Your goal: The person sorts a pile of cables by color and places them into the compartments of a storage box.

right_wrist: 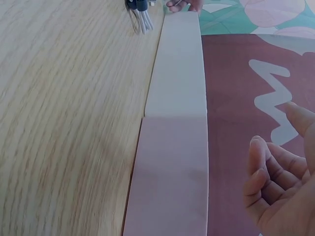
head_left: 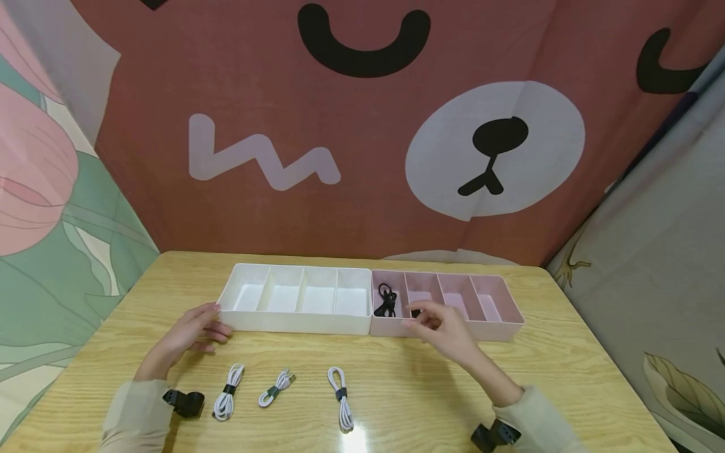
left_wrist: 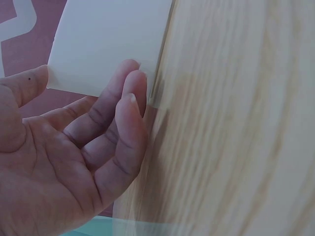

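Note:
A white divided box and a pink divided box stand end to end. My left hand rests at the white box's left end; its fingers are loosely bent beside the end wall. Over the front rim of the pink box is my right hand, thumb and fingertips apart with nothing between them in the right wrist view. A bundled black cable lies in the pink box's leftmost compartment. Something small and black shows in the second compartment, mostly hidden behind the right hand's fingers.
Three tied white cables lie on the wooden table in front of the boxes: a left one, a shorter middle one with a metal plug, and a right one. A printed cloth hangs behind the table.

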`<action>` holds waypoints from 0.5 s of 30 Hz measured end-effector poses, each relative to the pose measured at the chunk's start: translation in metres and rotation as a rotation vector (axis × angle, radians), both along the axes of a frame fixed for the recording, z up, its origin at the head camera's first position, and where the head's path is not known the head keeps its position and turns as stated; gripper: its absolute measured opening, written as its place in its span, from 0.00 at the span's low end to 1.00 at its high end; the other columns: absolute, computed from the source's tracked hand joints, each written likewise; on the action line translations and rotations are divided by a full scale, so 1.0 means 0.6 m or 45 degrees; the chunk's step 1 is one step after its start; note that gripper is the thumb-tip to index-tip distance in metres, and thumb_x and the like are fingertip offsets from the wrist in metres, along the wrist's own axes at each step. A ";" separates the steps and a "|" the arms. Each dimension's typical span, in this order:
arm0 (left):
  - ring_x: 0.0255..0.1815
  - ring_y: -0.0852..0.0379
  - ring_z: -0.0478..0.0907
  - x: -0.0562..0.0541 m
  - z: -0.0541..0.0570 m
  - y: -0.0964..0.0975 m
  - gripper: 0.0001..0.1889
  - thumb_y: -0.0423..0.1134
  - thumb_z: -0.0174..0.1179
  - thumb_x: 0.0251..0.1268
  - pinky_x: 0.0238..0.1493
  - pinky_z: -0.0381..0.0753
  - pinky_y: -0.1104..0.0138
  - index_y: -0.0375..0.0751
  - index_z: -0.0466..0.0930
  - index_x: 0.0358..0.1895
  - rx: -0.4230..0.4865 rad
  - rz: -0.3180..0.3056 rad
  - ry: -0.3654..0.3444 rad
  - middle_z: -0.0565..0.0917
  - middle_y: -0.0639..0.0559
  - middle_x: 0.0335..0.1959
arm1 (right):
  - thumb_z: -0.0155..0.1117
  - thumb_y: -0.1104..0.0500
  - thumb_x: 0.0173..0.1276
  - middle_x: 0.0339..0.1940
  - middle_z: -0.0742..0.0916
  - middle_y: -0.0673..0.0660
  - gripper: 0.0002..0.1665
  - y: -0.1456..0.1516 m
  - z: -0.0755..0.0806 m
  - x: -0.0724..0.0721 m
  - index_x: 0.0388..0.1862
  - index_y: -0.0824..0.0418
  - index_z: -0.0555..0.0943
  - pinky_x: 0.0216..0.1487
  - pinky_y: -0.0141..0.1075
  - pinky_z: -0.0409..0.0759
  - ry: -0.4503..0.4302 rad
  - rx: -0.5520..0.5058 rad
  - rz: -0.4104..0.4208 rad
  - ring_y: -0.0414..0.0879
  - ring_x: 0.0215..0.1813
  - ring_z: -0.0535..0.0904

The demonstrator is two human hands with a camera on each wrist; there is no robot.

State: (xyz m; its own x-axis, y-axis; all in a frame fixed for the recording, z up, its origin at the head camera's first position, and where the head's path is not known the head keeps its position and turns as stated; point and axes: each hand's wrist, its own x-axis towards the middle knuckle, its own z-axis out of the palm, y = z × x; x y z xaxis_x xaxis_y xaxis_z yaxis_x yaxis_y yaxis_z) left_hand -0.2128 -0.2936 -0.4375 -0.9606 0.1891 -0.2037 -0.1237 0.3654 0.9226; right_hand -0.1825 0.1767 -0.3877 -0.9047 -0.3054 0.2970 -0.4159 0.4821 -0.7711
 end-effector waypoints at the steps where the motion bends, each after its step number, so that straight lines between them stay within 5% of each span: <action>1: 0.32 0.54 0.79 0.000 0.000 0.000 0.33 0.53 0.33 0.73 0.29 0.80 0.60 0.22 0.50 0.63 0.003 0.003 -0.006 0.82 0.45 0.33 | 0.66 0.57 0.59 0.22 0.83 0.51 0.18 -0.001 0.000 0.001 0.45 0.65 0.79 0.20 0.33 0.75 -0.005 0.005 0.008 0.47 0.20 0.76; 10: 0.32 0.54 0.79 -0.003 -0.002 -0.001 0.33 0.53 0.33 0.73 0.29 0.80 0.60 0.22 0.48 0.64 0.002 -0.006 -0.012 0.82 0.45 0.33 | 0.66 0.61 0.58 0.23 0.82 0.52 0.18 -0.019 0.007 0.011 0.45 0.68 0.79 0.21 0.31 0.73 -0.003 0.020 0.043 0.39 0.21 0.74; 15: 0.32 0.53 0.79 -0.002 -0.002 0.000 0.32 0.52 0.32 0.74 0.28 0.80 0.59 0.23 0.48 0.64 0.005 -0.005 -0.018 0.81 0.44 0.34 | 0.65 0.67 0.57 0.22 0.82 0.56 0.16 -0.036 0.036 0.032 0.44 0.72 0.78 0.21 0.30 0.72 0.000 0.028 0.065 0.39 0.21 0.73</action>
State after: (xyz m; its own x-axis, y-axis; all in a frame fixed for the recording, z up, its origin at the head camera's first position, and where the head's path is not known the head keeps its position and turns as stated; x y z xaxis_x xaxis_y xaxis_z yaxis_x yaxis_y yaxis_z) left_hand -0.2138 -0.2934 -0.4388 -0.9568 0.1939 -0.2166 -0.1352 0.3625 0.9221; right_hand -0.1632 0.1550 -0.3663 -0.8878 -0.3578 0.2895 -0.4402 0.4767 -0.7609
